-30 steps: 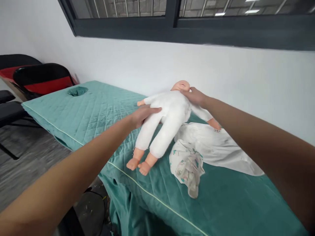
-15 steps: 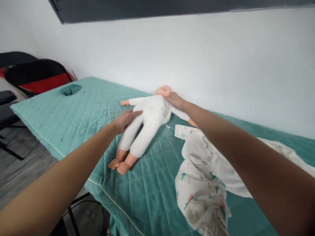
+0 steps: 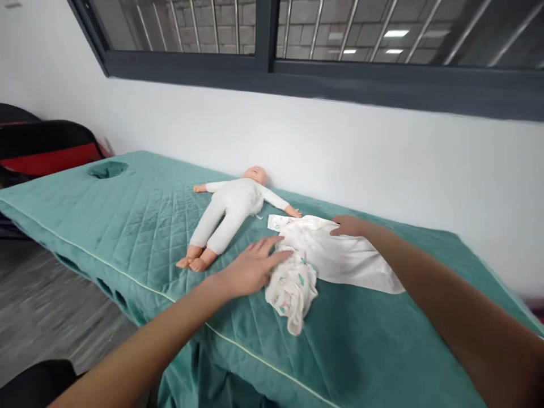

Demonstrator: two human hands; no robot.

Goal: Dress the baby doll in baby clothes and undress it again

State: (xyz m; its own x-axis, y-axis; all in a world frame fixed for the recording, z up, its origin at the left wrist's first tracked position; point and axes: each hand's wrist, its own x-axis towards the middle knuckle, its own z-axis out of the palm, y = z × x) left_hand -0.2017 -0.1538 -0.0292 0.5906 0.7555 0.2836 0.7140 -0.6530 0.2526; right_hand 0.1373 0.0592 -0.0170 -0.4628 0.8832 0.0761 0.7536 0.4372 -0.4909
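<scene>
A baby doll (image 3: pixel 236 195) in a white cloth body lies on its back with its arms spread, apart from both hands. To its right is a crumpled white baby garment (image 3: pixel 335 260) with small green and pink prints. My left hand (image 3: pixel 250 266) has its fingers stretched out over the near, bunched part of the garment, thumb and fingers apart. At the garment's far edge my right hand (image 3: pixel 351 225) is curled onto the white cloth, its fingers partly hidden.
Under everything is a quilted green bed cover (image 3: pixel 140 226) with a round hole (image 3: pixel 108 169) at the left end. A white wall (image 3: pixel 361 158) with a barred window (image 3: pixel 263 34) stands behind. Black and red chairs (image 3: pixel 46 150) are at the far left.
Both hands have left the doll and moved right to the garment, which now lies more bunched together. The view has tilted up and shifted right, bringing the window into sight.
</scene>
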